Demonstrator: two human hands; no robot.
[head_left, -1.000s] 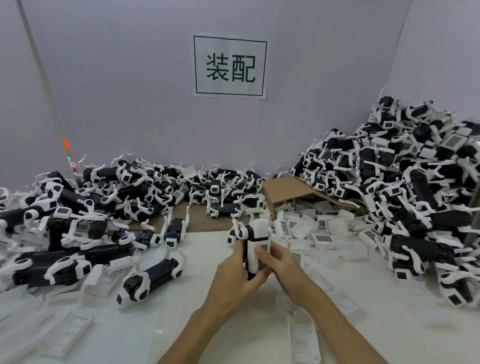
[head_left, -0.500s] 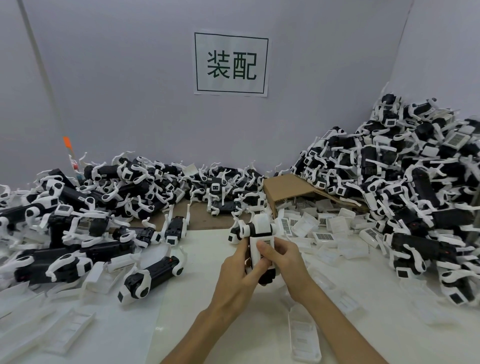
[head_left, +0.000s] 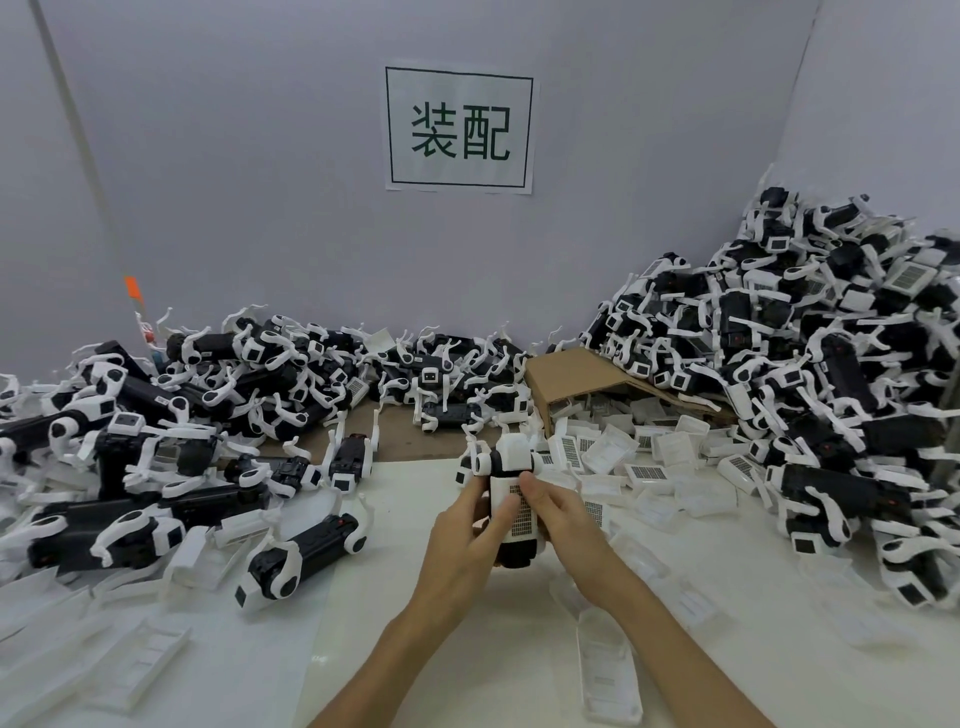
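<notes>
Hands grip a boxy black-and-white plastic toy.

At twelve o'clock I see a paper sign with two green characters on the grey wall. A left heap of black-and-white toy robots sprawls from nine to ten o'clock. A taller right heap climbs at two to three. Between them, at one o'clock, a tipped cardboard box spills white labelled covers onto the white table. A lone robot lies at eight o'clock, near flat white trays at seven. A clear tray lies at five.
</notes>
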